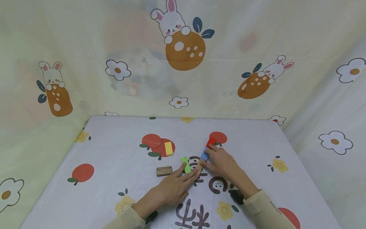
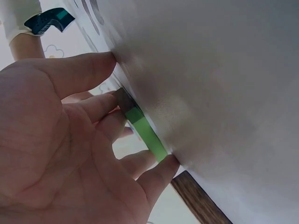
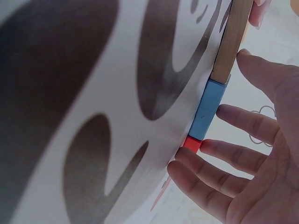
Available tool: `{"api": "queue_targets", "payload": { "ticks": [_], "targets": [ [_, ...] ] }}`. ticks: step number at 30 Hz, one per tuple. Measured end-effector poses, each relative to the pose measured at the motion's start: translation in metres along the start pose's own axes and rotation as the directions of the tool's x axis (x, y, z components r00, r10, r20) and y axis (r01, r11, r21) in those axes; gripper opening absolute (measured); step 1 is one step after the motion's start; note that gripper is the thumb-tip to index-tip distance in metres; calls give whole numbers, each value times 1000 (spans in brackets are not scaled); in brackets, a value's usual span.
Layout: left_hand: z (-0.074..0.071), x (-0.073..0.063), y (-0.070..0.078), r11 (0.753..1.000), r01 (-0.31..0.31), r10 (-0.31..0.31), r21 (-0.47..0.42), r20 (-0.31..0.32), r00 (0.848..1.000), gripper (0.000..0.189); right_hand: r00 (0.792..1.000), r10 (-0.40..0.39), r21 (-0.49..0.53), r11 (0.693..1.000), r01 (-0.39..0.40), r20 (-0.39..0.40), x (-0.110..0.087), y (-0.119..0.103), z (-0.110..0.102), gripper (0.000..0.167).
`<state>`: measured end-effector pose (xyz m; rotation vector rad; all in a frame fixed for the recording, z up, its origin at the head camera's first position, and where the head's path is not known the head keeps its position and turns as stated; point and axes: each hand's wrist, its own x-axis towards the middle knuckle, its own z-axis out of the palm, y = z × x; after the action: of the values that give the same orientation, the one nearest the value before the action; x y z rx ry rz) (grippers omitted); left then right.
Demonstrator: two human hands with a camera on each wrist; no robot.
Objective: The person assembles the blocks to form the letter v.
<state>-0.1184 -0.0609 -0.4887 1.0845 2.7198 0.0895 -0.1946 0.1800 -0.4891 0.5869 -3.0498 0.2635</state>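
Landmark is the blue block [image 1: 204, 155]: red block [image 1: 210, 142] at its far end, light wood block [image 1: 199, 168] at its near end, all one slanting row. We see the green block [image 1: 186, 163] left of the blue block and a bit nearer us, its long axis converging on that row toward the near side. Left hand [image 1: 172, 189] is closer to it, grip unclenched, extended fingers beside green. Right hand [image 1: 221, 160] has a loose grip too, fingertips along the row. We log dark wood block [image 1: 164, 171] and yellow block [image 1: 169, 149] farther left of blue.
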Motion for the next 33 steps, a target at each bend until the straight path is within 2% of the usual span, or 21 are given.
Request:
{"api": "queue_targets", "payload": {
  "ticks": [10,18,27,33],
  "targets": [
    [1,1,1,1000,-5,5,8,7,1000,74,999,30,9,1000,-30,28,0,-4,-2,64],
    [3,1,1,1000,2,-2,4,16,1000,75,1000,16,14,1000,-16,14,0,-4,-2,59],
    [-2,2,1,1000,-11,11,15,11,1000,77,999,25,0,1000,-25,23,2,-5,-6,61],
    [0,1,1,999,-4,4,-33,0,1000,77,999,27,7,1000,-27,35,2,-7,-6,61]
  ]
}}
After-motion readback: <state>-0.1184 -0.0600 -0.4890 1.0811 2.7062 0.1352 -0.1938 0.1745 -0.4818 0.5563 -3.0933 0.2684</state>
